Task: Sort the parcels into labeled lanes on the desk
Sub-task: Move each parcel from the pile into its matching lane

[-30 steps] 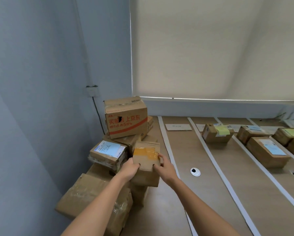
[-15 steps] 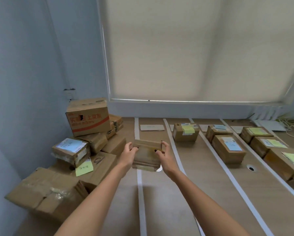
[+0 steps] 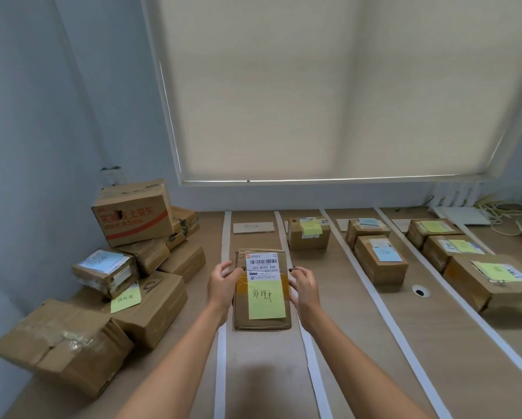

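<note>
A flat brown parcel [image 3: 241,316] with a barcode label and a yellow handwritten note lies face up in the leftmost lane of the wooden desk [image 3: 262,376]. White tape strips [image 3: 221,352] border this lane on both sides. My left hand [image 3: 223,282] grips the parcel's left edge and my right hand [image 3: 304,287] grips its right edge. The parcel sits low on or just above the desk; I cannot tell which. A pale label card [image 3: 253,228] lies at the lane's far end.
A pile of unsorted boxes [image 3: 151,303] fills the left corner, topped by a red-printed carton [image 3: 132,213]. Noted parcels stand in the other lanes [image 3: 309,237], [image 3: 380,261], [image 3: 489,282]. A cable hole [image 3: 419,291] and loose cables [image 3: 507,219] lie to the right.
Both hands carried the parcel from the pile on the left over to the leftmost lane, turned it label side up and lowered it. My view swung right.
</note>
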`<state>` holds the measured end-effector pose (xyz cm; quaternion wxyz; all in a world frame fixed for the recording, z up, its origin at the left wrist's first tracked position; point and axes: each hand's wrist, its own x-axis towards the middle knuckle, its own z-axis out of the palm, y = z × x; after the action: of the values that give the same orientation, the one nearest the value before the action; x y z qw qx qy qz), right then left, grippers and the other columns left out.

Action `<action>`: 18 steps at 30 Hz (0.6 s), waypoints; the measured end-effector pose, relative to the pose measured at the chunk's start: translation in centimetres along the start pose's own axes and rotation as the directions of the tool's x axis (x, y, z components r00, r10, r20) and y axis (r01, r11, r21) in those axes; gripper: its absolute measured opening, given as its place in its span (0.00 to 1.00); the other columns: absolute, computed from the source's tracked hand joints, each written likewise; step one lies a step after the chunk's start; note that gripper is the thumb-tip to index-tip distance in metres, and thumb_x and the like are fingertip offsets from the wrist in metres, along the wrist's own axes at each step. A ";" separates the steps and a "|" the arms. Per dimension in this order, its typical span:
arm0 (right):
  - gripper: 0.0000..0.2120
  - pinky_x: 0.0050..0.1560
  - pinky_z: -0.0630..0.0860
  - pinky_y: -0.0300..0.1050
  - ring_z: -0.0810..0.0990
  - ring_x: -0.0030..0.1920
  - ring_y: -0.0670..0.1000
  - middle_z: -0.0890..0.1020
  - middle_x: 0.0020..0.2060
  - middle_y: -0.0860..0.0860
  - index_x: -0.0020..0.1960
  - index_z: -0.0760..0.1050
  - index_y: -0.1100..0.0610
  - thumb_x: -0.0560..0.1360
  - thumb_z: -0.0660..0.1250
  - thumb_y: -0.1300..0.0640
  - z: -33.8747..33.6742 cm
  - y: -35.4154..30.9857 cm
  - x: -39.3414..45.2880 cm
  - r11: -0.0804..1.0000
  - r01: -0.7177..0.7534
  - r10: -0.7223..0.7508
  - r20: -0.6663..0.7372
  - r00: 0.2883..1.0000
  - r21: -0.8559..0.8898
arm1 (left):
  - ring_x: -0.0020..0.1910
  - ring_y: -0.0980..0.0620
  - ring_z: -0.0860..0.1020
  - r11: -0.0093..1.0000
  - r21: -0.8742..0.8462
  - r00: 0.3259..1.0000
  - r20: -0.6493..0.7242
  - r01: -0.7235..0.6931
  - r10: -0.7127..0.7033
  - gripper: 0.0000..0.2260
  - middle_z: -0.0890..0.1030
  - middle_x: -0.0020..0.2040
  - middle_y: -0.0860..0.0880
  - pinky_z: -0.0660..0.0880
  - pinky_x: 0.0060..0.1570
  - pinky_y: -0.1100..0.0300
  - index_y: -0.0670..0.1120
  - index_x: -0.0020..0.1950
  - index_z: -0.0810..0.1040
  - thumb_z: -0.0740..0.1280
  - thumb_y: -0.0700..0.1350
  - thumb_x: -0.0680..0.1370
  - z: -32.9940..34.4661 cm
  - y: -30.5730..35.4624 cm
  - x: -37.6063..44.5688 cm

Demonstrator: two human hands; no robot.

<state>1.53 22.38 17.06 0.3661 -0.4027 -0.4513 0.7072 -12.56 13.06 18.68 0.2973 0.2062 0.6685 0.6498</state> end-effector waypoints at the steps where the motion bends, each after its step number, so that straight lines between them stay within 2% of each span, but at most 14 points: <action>1: 0.10 0.59 0.75 0.54 0.79 0.54 0.55 0.79 0.49 0.57 0.57 0.71 0.63 0.78 0.59 0.59 -0.2 0.2 -0.1 0.999 -0.013 0.013 0.007 1.000 0.039 | 0.44 0.50 0.82 0.998 -0.047 0.999 0.014 0.033 -0.033 0.21 0.82 0.52 0.45 0.79 0.44 0.54 0.41 0.66 0.70 0.67 0.43 0.75 0.0 -0.4 0.1; 3: 0.08 0.58 0.75 0.52 0.80 0.50 0.56 0.80 0.44 0.60 0.48 0.73 0.64 0.77 0.58 0.60 -0.5 0.2 -0.1 0.996 -0.035 0.033 0.025 0.999 0.084 | 0.47 0.46 0.82 0.995 -0.074 0.994 0.094 0.065 -0.058 0.17 0.84 0.47 0.44 0.78 0.54 0.48 0.42 0.65 0.73 0.65 0.42 0.76 0.1 -0.8 0.0; 6: 0.12 0.56 0.76 0.52 0.80 0.46 0.52 0.82 0.44 0.57 0.45 0.79 0.60 0.77 0.58 0.60 -0.6 0.3 0.0 0.999 0.001 -0.002 0.031 1.000 0.034 | 0.54 0.46 0.81 0.999 0.001 0.980 0.195 0.047 -0.046 0.19 0.83 0.54 0.49 0.74 0.60 0.44 0.51 0.67 0.72 0.64 0.42 0.77 0.7 -1.2 -0.2; 8: 0.14 0.51 0.77 0.52 0.82 0.46 0.51 0.84 0.46 0.52 0.53 0.81 0.52 0.78 0.56 0.57 -0.2 0.3 0.0 0.993 0.069 -0.061 0.083 0.995 -0.099 | 0.58 0.47 0.78 0.998 0.019 0.978 0.200 0.061 -0.064 0.22 0.81 0.58 0.50 0.71 0.63 0.42 0.55 0.70 0.68 0.64 0.43 0.76 1.2 -1.3 -0.2; 9: 0.15 0.51 0.78 0.52 0.82 0.48 0.53 0.84 0.48 0.52 0.58 0.79 0.49 0.79 0.56 0.56 -0.1 0.2 0.1 0.985 0.094 -0.078 0.110 0.991 -0.148 | 0.58 0.48 0.77 0.997 0.010 0.975 0.209 0.077 -0.077 0.22 0.80 0.58 0.51 0.70 0.63 0.42 0.57 0.69 0.66 0.64 0.44 0.77 1.4 -1.3 -0.2; 11: 0.17 0.56 0.77 0.58 0.81 0.53 0.58 0.79 0.57 0.56 0.66 0.72 0.47 0.79 0.55 0.55 0.1 -0.1 0.4 0.975 0.117 -0.089 0.151 0.985 -0.190 | 0.55 0.51 0.76 0.994 0.000 0.963 0.247 0.106 -0.103 0.19 0.78 0.57 0.55 0.71 0.60 0.43 0.61 0.66 0.64 0.63 0.46 0.77 1.8 -1.5 -0.2; 13: 0.20 0.56 0.76 0.59 0.78 0.57 0.56 0.72 0.62 0.56 0.68 0.68 0.46 0.77 0.57 0.51 -0.2 -0.3 0.8 0.965 0.112 -0.069 0.182 0.981 -0.238 | 0.58 0.50 0.74 0.994 0.014 0.960 0.257 0.112 -0.112 0.21 0.75 0.61 0.56 0.71 0.59 0.44 0.58 0.68 0.62 0.62 0.46 0.77 1.8 -2.0 0.0; 16: 0.18 0.44 0.72 0.40 0.72 0.53 0.44 0.68 0.61 0.48 0.67 0.65 0.42 0.77 0.57 0.48 -0.7 -0.4 1.2 0.947 0.084 -0.022 0.198 0.980 -0.310 | 0.67 0.45 0.68 0.990 0.026 0.966 0.216 0.138 -0.140 0.29 0.66 0.72 0.54 0.67 0.63 0.43 0.55 0.75 0.54 0.63 0.46 0.78 1.8 -2.9 0.6; 18: 0.16 0.44 0.71 0.39 0.73 0.55 0.47 0.72 0.59 0.48 0.68 0.65 0.47 0.80 0.56 0.51 -1.2 0.1 1.9 0.949 0.064 -0.017 0.152 0.988 -0.310 | 0.66 0.46 0.69 0.987 0.023 0.969 0.188 0.160 -0.161 0.28 0.66 0.71 0.49 0.69 0.60 0.47 0.52 0.75 0.55 0.63 0.46 0.78 2.0 -3.6 1.1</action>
<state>1.82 24.47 16.23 0.2776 -0.3929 -0.5920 0.6466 -11.60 15.00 14.98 0.4101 0.2135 0.6543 0.5985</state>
